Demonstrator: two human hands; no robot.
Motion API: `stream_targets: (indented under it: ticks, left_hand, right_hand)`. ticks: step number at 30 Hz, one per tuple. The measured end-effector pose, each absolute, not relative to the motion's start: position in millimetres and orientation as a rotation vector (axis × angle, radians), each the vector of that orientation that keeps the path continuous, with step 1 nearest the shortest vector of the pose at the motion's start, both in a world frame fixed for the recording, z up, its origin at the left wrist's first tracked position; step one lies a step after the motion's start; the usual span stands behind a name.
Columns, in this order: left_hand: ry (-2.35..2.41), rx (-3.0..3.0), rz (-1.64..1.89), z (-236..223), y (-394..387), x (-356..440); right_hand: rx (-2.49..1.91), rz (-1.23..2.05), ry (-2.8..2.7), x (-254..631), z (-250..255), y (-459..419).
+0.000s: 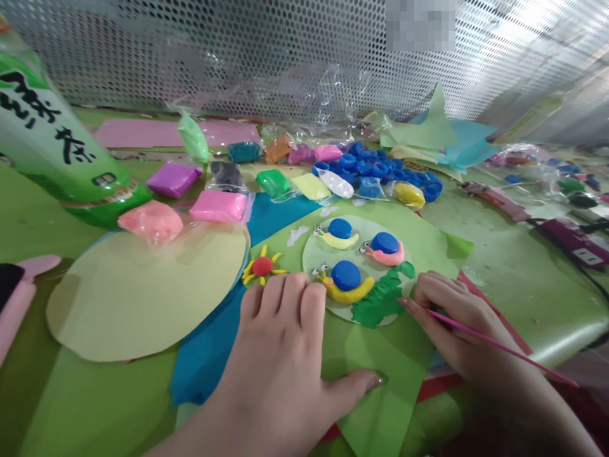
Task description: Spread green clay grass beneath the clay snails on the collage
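My left hand [290,349] rests on the green paper [375,368], thumb spread to the side, fingertips bent down below a clay sun [262,266] with a red middle and yellow rays. In my right hand [457,317] is a thin pink stick [495,341]; its tip, mostly hidden by my fingers, is at the edge of a flattened green clay patch [378,298]. That patch lies on a pale round paper [311,249]. Three clay snails with blue bottle-cap shells are on the same round: a yellow snail [349,292], a pink snail [391,257] and a cream snail [340,240].
Bagged clay packs [219,206] and many blue bottle caps [375,166] lie along the back. A green tea bottle [61,139] stands at left beside a cream paper oval [143,298]. Pink scissors [16,311] lie at the left edge, a purple box [571,241] at right.
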State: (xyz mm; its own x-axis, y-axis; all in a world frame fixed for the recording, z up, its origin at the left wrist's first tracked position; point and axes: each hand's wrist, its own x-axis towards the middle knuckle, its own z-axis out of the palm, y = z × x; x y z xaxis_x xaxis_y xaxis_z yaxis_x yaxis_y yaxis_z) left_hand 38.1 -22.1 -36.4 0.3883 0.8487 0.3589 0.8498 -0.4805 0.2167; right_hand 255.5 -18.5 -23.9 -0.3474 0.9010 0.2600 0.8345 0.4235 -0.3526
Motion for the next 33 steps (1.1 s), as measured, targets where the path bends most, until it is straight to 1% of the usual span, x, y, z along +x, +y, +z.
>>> stream_targets:
  ticks: [10, 25, 33]
  left_hand:
    - [-1.555, -2.655, -0.660, -35.1, -20.4, 37.8]
    - [-1.537, -2.653, -0.652, -36.1, -18.9, 37.4]
    - [-1.523, -2.656, -0.654, -36.4, -19.9, 36.5]
  right_hand:
    - [-1.545, 0.239, -2.211, 258.7, -26.1, -16.9]
    - [-1.606, 0.158, -2.163, 260.2, -27.2, -15.3]
    - [-1.647, 0.169, -2.110, 261.5, -28.2, -14.6]
